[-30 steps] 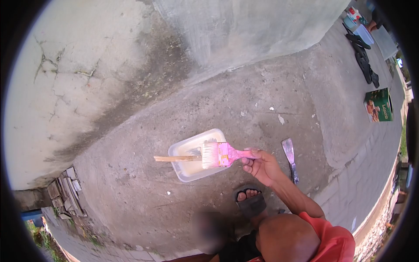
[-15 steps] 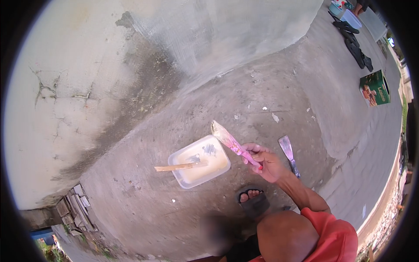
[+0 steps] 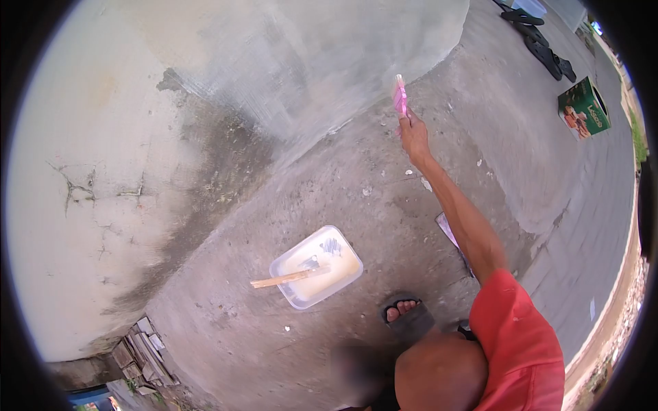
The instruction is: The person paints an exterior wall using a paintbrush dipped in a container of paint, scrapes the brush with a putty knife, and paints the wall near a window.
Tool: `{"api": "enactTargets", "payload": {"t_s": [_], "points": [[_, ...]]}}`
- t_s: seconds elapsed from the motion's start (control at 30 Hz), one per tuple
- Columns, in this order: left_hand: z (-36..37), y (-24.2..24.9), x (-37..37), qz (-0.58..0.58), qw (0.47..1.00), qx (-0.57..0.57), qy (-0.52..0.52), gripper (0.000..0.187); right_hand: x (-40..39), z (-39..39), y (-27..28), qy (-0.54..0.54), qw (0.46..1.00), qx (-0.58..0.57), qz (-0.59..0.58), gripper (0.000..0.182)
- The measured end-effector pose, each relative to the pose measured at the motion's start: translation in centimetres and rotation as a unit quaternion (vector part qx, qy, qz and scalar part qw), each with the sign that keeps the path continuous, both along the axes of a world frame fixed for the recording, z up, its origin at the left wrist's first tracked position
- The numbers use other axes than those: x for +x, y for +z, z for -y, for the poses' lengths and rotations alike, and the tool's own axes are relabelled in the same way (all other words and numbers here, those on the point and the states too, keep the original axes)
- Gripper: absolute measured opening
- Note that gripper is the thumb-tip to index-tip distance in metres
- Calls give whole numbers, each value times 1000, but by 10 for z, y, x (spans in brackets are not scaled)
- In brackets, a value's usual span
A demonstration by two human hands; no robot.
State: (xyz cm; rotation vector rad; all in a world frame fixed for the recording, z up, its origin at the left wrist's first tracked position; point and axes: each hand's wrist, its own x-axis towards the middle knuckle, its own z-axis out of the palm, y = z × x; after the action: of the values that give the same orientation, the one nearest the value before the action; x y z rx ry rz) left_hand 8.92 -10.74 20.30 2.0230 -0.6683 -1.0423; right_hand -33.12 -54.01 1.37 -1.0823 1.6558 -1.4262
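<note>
My right hand (image 3: 414,137) is stretched far forward, its fingers wrapped round the pink handle of a paintbrush (image 3: 400,99). The brush's pale bristle end points up at the lower part of the grey-coated wall (image 3: 329,61), close to where it meets the floor. Nearer to me, a translucent plastic tub (image 3: 277,264) with creamy white paint sits on the concrete. A wooden stick (image 3: 288,277) lies across its rim, one end in the paint. Under my forearm a putty knife (image 3: 449,229) lies partly hidden on the floor. My left hand is out of sight.
My sandalled foot (image 3: 408,312) is right of the tub. A green tin (image 3: 582,109) stands at the right, with black sandals (image 3: 541,55) beyond it. Stacked tile pieces (image 3: 144,349) lie at lower left. The left wall has cracks and a dark damp patch (image 3: 212,171).
My right hand has carried the paintbrush from beside the tub up and forward to the base of the wall. The arm has straightened and now covers part of the putty knife.
</note>
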Motion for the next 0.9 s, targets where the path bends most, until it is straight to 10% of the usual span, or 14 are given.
{"api": "enactTargets", "payload": {"t_s": [0.27,0.57,0.77,0.9], "points": [[-33,3,4,19,997,25,65,44,38,-31,4,156,987,35,-34,46],[-98,8,15,25,990,51,131,44,16,25,-7,55,995,40,-71,46],[-25,65,54,81,991,13,-105,46,-6,-5,21,285,929,26,-233,42],[18,115,42,139,959,30,-245,43,-89,48,7,78,960,33,-269,38]]}}
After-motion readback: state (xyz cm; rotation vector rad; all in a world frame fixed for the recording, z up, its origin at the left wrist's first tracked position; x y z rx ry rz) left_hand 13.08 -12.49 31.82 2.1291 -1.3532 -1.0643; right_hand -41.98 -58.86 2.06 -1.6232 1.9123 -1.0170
